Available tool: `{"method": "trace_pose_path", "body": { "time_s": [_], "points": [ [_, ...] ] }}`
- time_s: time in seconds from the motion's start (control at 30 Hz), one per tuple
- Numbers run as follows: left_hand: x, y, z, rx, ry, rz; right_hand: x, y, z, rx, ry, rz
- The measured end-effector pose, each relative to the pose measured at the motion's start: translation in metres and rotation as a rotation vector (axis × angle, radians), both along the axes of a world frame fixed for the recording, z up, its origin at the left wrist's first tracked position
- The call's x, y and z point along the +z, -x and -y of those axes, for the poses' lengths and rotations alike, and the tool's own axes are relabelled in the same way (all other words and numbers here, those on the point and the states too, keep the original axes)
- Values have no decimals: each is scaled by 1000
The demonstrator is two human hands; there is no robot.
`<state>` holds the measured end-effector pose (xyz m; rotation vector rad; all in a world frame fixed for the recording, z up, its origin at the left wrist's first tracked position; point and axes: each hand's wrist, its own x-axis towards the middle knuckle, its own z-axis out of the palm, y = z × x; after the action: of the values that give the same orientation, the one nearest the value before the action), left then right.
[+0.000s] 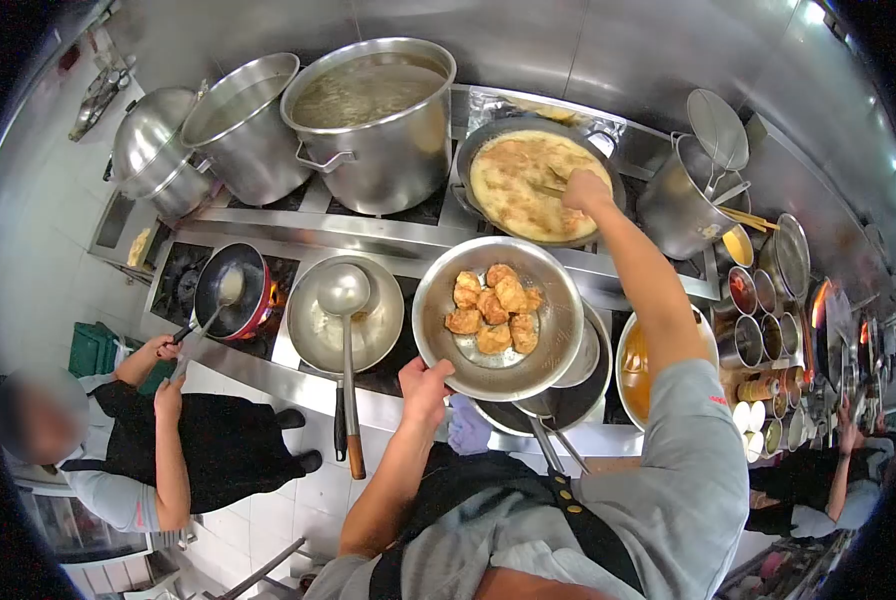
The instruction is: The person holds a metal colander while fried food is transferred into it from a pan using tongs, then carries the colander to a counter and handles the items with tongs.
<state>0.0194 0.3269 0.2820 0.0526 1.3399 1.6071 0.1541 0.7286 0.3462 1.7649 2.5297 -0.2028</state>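
Observation:
My left hand (426, 392) grips the near left rim of a steel bowl (560, 352), its fingers wrapped round the edge. Several golden-brown fried pieces (494, 308) lie in the bottom of the bowl. Farther back, my right hand (586, 192) reaches over a wide dark wok (618, 195) full of pale, foaming liquid (508, 165). Its fingers are closed round something I cannot make out; a bit of a dark tool shows at the foam just left of them. The bowl is held in front of the wok, over the near burners.
Large steel pots (373, 160) stand at the back left. A ladle (346, 310) rests in a shallow pan (303, 330). At left, a co-worker (148, 430) holds a red wok (258, 310). Strainers (718, 130) and containers (748, 340) are at right.

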Motion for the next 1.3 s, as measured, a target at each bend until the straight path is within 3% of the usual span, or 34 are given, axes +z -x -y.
{"method": "trace_pose_path", "body": {
  "time_s": [0.13,0.27,0.53,0.73,1.03,1.13,1.3],
  "points": [
    [1,3,1,16,17,-1,-9,9,-2,15,-153,-14],
    [0,6,6,40,9,14,12,-2,16,5,-44,33],
    [-4,9,2,-23,-8,-3,44,-45,56,1,-66,59],
    [2,6,-2,-28,-8,4,37,-51,50,51,1,183],
    [5,6,-4,-91,-6,-11,30,-48,48,-7,-51,141],
    [-3,3,-3,-91,-6,-3,21,-56,39,-18,101,162],
    [-3,2,-8,-101,-28,-24,20,-67,43,-65,112,31]
  ]
}}
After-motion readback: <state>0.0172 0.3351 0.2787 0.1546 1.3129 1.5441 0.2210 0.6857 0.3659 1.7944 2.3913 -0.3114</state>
